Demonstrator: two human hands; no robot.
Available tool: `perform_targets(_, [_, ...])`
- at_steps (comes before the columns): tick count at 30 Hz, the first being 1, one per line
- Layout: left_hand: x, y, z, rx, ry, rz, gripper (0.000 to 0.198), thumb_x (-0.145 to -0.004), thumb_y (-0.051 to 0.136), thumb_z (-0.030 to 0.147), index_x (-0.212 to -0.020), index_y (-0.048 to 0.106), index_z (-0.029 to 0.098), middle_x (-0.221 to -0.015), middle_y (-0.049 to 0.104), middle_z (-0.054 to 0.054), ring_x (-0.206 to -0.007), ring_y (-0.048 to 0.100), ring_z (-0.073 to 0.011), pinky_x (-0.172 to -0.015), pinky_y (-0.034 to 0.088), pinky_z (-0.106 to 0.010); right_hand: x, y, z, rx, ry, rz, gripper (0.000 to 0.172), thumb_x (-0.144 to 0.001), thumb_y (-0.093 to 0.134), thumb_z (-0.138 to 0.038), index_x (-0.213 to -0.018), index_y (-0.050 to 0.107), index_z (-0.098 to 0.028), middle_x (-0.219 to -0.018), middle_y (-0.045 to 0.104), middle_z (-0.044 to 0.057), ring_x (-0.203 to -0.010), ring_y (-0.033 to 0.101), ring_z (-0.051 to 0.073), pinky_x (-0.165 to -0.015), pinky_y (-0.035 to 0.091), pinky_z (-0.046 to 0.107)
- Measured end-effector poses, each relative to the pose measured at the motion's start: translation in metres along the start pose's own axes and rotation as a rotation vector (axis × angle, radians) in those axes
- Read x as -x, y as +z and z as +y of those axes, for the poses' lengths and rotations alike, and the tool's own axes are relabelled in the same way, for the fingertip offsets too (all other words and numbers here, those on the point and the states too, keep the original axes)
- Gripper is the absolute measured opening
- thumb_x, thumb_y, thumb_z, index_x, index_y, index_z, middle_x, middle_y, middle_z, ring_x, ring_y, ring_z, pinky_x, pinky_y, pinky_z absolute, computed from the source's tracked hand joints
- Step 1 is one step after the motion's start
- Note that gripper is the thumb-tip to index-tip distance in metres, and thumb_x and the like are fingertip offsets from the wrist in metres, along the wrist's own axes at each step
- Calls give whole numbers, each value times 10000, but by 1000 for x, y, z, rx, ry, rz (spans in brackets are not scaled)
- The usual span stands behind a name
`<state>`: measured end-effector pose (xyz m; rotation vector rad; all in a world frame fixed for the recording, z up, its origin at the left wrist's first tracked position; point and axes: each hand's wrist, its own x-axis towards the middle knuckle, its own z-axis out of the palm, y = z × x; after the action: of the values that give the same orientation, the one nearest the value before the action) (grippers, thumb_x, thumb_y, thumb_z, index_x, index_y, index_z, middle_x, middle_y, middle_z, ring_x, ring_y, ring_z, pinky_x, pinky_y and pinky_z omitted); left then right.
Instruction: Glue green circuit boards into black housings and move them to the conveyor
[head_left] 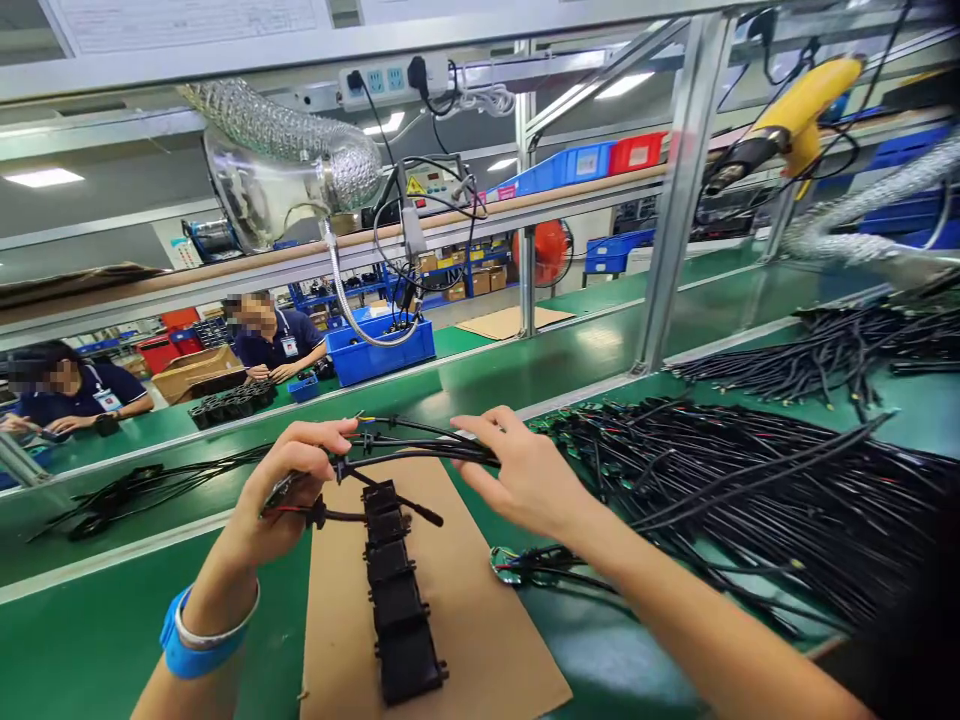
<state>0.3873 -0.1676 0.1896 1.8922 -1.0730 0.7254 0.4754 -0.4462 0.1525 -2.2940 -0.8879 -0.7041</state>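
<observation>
Several black cables [420, 450] stretch between my two hands above a brown cardboard sheet [480, 620]. My left hand [289, 485] is closed round their ends, where black grommets and thin coloured wires show. My right hand [517, 475] has its fingers bent over the same cables farther right, the cables passing between thumb and fingers. Below the cables, a row of several black plastic housings [405, 600] lies on the cardboard. Right of the cardboard, more cable ends with small green boards [510, 565] rest on the green bench.
A large pile of black cables [750, 490] covers the bench at right. More cables [165, 490] lie at left. A metal post [686, 190] rises beyond the pile. A yellow heat gun [810, 110] hangs upper right. Two people work across the bench near a blue bin [382, 350].
</observation>
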Motion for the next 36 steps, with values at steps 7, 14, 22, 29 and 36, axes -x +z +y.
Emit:
perform_targets(7, [25,-35,7,17,-103,-89,160,-952,460,162,-1010,604,203,-1128,576,-122,-1217,510,-331,-1006,432,-534,-18,-41,28,-84,39,-73,423,-754,518,-230,-1173,557,-197,-957,643,42,-565,531,136,-584,459,302])
perform_targets(14, [24,-32,-3,268,-102,134,104,-921,555,255,-946,646,212,-1076,591,-81,-1167,560,-316,-995,444,-511,-32,-60,0,-87,-103,-182,273,-907,455,-400,-1002,647,-230,-773,672,13,-651,602,184,-582,453,295])
perform_targets(22, [32,19,-42,540,-345,298,1005,-598,745,600,-1426,256,306,-1472,360,-140,-1380,310,-338,-1095,287,-522,-71,-26,-79,75,-252,-341,370,-985,370,-336,-685,532,-193,-584,546,9,-498,468,129,-503,275,254])
perform_targets(29, [68,49,-58,1066,-610,175,1052,-536,575,822,-1308,447,118,-808,490,-22,-872,618,-268,-945,455,-507,-96,-17,-67,76,-156,-350,347,-990,391,-328,-724,552,-175,-659,578,16,-611,543,146,-566,326,238])
perform_targets(36, [93,14,-22,1215,-681,111,430,-801,679,407,-1135,506,199,-770,389,47,-342,253,34,-263,245,-83,-104,-40,-30,93,-196,-590,309,-801,668,-464,-944,679,-190,-756,619,-50,-652,581,95,-560,379,195])
